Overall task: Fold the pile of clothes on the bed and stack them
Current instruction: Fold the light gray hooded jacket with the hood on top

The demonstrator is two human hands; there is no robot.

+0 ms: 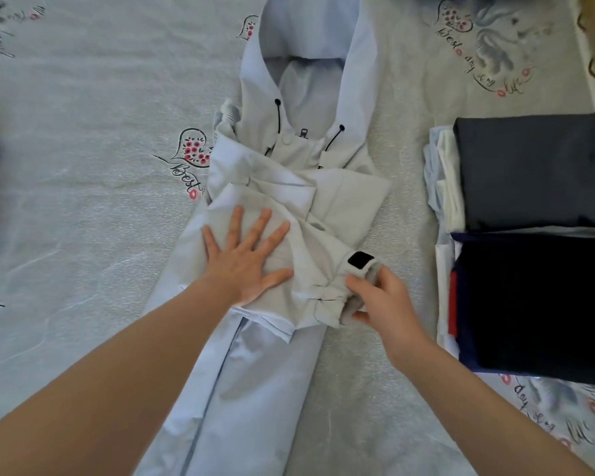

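Sleeves crossing on pale jacket

Lying lengthwise mid-bed, jacket (310,187), left of folded stacks (533,235). Pressing flat, fingers spread, left hand (244,259) pinning folded sleeve; pinching cuff (359,269), right hand (382,297). Risking slippery fabric springing open if releasing pressure early.

Pale blue-grey jacket (310,159) with black cords and a black cuff tab (360,259); pale bedsheet (83,132) printed with pink-flowered hearts and black script; dark navy folded clothes (536,304), right.

Soft, even daylight with faint shadows and no glare; wide-angle bending toward the edges, slight softness toward 12 o'clock.
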